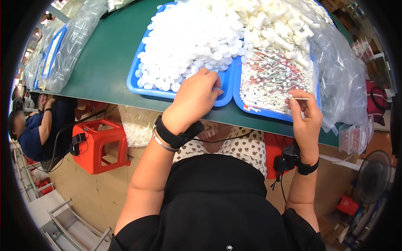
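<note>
My left hand (196, 97) reaches into the near edge of a blue tray (135, 79) heaped with small white round caps (190, 37); its fingertips are curled down among the caps, and what they pinch is hidden. My right hand (305, 112) holds a thin white stick (300, 98) between thumb and fingers, over the near edge of a second blue tray (261, 112). That tray holds a pile of thin sticks with red tips (272, 75) and white tube-shaped pieces (276, 25) further back.
The trays sit on a green table (104, 62). Clear plastic bags lie at the right (341, 79) and far left (71, 42). A red stool (98, 146) stands below. Another person (37, 129) sits at left. A fan (372, 175) is at lower right.
</note>
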`<state>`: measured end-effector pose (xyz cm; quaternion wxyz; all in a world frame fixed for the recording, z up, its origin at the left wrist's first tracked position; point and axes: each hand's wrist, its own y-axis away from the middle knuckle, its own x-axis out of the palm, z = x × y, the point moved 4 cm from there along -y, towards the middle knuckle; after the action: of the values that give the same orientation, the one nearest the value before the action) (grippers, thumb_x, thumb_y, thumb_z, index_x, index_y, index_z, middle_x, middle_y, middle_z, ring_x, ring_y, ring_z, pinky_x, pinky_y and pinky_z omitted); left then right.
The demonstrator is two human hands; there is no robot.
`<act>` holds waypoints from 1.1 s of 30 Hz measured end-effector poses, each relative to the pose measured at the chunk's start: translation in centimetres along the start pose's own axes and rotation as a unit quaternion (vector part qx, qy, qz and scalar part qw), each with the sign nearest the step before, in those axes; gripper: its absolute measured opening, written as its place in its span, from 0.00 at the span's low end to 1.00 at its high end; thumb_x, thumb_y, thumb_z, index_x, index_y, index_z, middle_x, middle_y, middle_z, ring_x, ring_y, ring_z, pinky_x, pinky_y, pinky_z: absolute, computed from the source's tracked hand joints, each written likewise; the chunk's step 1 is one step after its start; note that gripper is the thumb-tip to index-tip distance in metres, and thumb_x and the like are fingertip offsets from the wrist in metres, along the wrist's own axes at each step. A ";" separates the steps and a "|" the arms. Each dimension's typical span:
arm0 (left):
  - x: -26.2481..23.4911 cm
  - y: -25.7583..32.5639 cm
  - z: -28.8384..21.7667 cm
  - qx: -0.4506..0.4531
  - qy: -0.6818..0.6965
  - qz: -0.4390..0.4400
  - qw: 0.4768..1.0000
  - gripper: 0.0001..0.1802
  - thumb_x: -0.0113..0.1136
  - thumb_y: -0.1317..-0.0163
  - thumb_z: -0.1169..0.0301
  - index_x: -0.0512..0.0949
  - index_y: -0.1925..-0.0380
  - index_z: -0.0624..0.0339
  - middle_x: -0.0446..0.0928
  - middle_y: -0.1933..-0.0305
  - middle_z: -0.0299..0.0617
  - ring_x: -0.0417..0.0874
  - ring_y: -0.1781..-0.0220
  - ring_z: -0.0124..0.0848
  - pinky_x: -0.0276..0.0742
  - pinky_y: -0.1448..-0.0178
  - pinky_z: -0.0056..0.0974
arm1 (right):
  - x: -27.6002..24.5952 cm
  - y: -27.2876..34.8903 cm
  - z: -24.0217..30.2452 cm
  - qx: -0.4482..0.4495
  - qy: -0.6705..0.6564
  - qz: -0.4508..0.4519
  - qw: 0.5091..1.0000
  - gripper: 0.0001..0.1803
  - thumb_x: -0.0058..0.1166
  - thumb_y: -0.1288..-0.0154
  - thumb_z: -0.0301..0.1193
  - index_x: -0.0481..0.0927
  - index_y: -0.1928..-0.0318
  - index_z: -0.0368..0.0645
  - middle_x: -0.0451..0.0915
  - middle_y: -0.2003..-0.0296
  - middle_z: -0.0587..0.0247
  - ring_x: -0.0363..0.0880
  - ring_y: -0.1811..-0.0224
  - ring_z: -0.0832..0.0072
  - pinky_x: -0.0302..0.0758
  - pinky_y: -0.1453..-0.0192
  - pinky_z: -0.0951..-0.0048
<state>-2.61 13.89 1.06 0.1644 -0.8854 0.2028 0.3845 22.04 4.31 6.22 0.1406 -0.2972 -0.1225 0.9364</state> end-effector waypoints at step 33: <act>5.7 5.4 -4.4 -0.223 0.816 0.086 0.526 0.15 0.56 0.28 0.67 0.73 0.47 0.66 0.80 0.53 0.41 0.84 0.52 0.28 0.82 0.45 0.31 | 3.4 3.1 2.4 0.087 -0.217 0.075 0.969 0.06 0.57 0.33 0.19 0.78 0.57 0.32 0.82 0.61 0.58 0.84 0.62 0.77 0.80 0.58 0.77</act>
<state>1.05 5.94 -1.09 -0.3098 -0.7987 0.2310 -0.4612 17.40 2.24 5.42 0.0658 -0.0816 -0.0457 0.9934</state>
